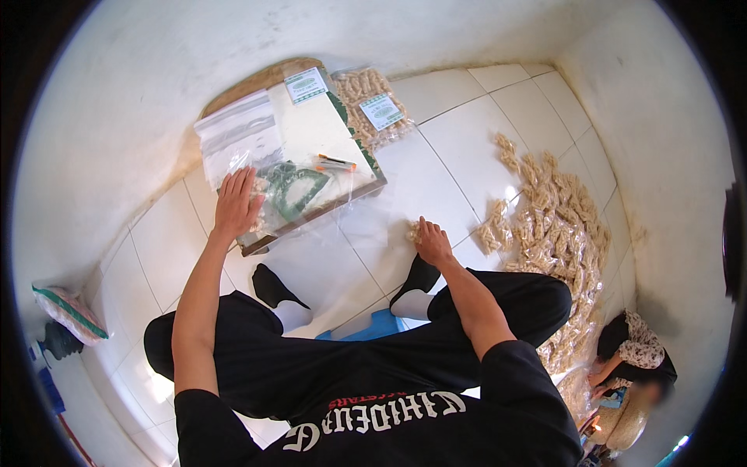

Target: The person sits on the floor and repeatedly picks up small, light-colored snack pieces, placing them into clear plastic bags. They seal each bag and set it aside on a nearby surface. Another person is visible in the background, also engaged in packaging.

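Observation:
My left hand [238, 201] lies flat at the left side of a low board-topped table [303, 125], its thumb spread. Under and beside it are pale snack pieces [259, 219] at one end of a large clear plastic bag [309, 204], which stretches over the table's front edge. Low over the tiles, my right hand [435, 242] grips a small packet of snack sticks [414, 231], mostly hidden by the fingers. To its right, two similar small packets [495, 226] rest apart from a big heap of snack packets [554, 216].
On the table are clear bags [242, 131], an orange cutter knife [337, 162] and a printed label card [305, 86]. A filled, labelled bag [370, 105] leans at its right. Blue plastic [373, 327] shows under my legs. Another person [633, 350] sits at the lower right.

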The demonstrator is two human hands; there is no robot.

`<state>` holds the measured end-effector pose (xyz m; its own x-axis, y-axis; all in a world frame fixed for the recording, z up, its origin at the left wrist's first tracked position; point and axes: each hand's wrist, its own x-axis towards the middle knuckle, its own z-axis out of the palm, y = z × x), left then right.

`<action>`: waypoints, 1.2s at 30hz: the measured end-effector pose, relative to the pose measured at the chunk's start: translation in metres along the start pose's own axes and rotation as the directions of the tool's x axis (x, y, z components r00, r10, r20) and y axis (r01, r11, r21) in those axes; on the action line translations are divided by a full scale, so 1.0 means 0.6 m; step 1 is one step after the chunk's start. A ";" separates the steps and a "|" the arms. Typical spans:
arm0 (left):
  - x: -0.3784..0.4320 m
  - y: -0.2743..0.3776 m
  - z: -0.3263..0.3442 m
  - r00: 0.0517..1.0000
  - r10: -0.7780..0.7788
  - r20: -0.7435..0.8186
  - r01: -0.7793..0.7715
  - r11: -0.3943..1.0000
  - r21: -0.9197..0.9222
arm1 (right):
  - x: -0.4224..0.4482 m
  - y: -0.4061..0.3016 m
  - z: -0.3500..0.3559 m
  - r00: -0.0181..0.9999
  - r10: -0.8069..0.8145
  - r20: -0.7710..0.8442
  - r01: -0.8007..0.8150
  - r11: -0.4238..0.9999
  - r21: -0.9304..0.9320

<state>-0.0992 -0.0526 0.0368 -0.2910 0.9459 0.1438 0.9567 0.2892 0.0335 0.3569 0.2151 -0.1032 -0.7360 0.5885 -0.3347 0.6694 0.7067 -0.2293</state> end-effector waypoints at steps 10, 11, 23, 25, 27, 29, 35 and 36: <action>-0.005 -0.004 -0.001 1.000 -0.008 0.000 0.008 1.000 -0.010 | 0.018 -0.019 -0.010 0.982 0.168 0.090 -0.179 0.975 0.133; -0.007 -0.004 -0.001 1.000 -0.007 -0.004 0.007 1.000 -0.011 | 0.028 -0.017 -0.012 0.977 0.188 0.098 -0.202 0.966 0.160; -0.012 -0.005 0.002 0.999 -0.014 -0.043 0.014 1.000 -0.009 | 0.057 -0.048 -0.243 0.922 -0.150 0.356 -0.317 0.235 0.919; -0.009 -0.002 0.002 0.998 -0.009 -0.055 0.008 1.000 -0.013 | 0.044 -0.062 -0.260 0.899 -0.210 0.385 -0.337 0.232 0.912; -0.008 -0.002 0.002 0.997 -0.002 -0.072 0.001 1.000 -0.009 | 0.044 -0.071 -0.254 0.896 -0.221 0.385 -0.319 0.283 0.904; -0.007 -0.002 0.002 0.998 -0.011 -0.061 0.010 1.000 -0.022 | 0.039 -0.087 -0.252 0.895 -0.236 0.379 -0.303 0.304 0.903; -0.016 -0.004 0.002 0.996 -0.016 -0.088 0.013 1.000 -0.025 | 0.026 -0.123 -0.267 0.815 -0.237 0.529 -0.460 0.290 0.839; -0.015 -0.004 0.003 0.995 -0.006 -0.103 0.004 1.000 -0.019 | 0.024 -0.117 -0.265 0.805 -0.233 0.546 -0.472 0.306 0.827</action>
<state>-0.0990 -0.0616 0.0337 -0.2940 0.9239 0.2450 0.9555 0.2901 0.0528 0.2828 0.2365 0.0537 -0.6929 0.0945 -0.7148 0.6362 -0.3864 -0.6678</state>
